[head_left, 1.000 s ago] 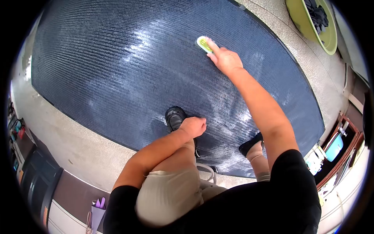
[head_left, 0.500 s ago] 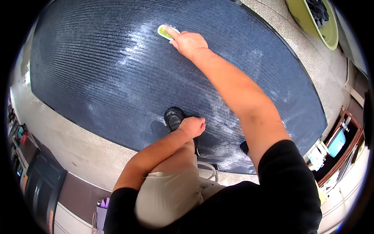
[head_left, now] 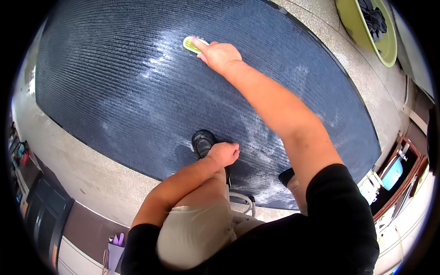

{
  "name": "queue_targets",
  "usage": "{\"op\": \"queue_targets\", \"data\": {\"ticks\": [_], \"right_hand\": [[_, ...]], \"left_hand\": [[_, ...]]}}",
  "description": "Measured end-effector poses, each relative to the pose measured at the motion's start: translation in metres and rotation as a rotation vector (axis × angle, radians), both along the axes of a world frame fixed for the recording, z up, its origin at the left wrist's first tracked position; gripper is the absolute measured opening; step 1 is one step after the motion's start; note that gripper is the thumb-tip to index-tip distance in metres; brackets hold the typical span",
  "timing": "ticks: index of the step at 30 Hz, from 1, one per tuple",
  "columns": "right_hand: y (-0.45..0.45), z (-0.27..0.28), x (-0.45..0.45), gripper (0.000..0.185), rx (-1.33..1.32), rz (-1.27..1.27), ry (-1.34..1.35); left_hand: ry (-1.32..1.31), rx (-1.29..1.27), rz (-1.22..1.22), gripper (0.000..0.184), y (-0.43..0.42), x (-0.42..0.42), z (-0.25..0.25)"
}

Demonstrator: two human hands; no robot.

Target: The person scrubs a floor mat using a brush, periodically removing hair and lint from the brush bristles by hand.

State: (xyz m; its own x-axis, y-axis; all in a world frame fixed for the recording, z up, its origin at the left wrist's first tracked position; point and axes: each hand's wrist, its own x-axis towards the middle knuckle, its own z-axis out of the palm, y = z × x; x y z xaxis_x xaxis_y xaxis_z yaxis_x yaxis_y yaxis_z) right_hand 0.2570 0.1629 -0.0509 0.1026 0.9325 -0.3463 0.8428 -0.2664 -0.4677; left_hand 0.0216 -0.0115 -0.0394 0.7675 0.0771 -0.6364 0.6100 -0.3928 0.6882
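Note:
My right hand [head_left: 221,55] is stretched far forward and closed around a scrub brush [head_left: 194,44] with a yellow-green top and a pale rim. The brush lies on a large dark blue ribbed mat [head_left: 123,119], beside a whitish foamy streak [head_left: 158,57]. My left hand [head_left: 223,153] is curled into a fist in front of my bent knee, with nothing showing in it. Just beyond that fist, my black shoe [head_left: 203,142] stands on the mat. The brush's bristles are hidden underneath.
A green tub [head_left: 388,43] with dark cloth inside stands at the upper right, on speckled concrete [head_left: 362,87]. Part of a white stool [head_left: 245,200] shows beneath me. At the right is a brown-framed shelf with a blue basin [head_left: 393,174]. A dark door [head_left: 46,220] is at lower left.
My right hand and the brush have shifted slightly toward me and to the left across the mat. My left hand remains closed by the knee. The view has tilted a little.

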Motion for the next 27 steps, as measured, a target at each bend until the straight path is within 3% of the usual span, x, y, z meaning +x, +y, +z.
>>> {"op": "queue_targets", "data": {"ticks": [4, 6, 8, 10, 13, 21, 24, 27], "right_hand": [[0.017, 0.001, 0.001, 0.052, -0.067, -0.046, 0.069], [-0.028, -0.001, 0.027, 0.054, -0.036, -0.094, 0.014], [-0.086, 0.016, 0.061, 0.054, -0.240, -0.137, -0.050], [-0.153, 0.015, 0.088, 0.056, -0.231, -0.149, -0.133], [-0.177, 0.022, 0.092, 0.057, -0.308, -0.180, -0.170], [0.036, 0.005, 0.029, 0.050, -0.035, -0.128, -0.075], [0.024, 0.012, 0.038, 0.050, -0.111, -0.115, -0.045], [-0.067, 0.002, 0.073, 0.053, -0.121, -0.121, -0.138]], "left_hand": [[0.024, -0.002, -0.001, 0.017, 0.001, 0.003, -0.001], [0.012, -0.005, 0.002, 0.017, -0.001, 0.001, 0.001], [0.002, 0.000, 0.009, 0.017, 0.003, 0.003, -0.001], [-0.013, 0.006, -0.011, 0.017, 0.002, 0.000, -0.001], [-0.018, -0.021, -0.009, 0.017, 0.003, 0.001, 0.002], [0.015, -0.002, -0.012, 0.017, 0.003, 0.003, -0.003], [0.023, -0.020, 0.000, 0.017, 0.000, 0.000, 0.000], [-0.017, -0.007, 0.018, 0.017, 0.004, 0.002, -0.001]]}}
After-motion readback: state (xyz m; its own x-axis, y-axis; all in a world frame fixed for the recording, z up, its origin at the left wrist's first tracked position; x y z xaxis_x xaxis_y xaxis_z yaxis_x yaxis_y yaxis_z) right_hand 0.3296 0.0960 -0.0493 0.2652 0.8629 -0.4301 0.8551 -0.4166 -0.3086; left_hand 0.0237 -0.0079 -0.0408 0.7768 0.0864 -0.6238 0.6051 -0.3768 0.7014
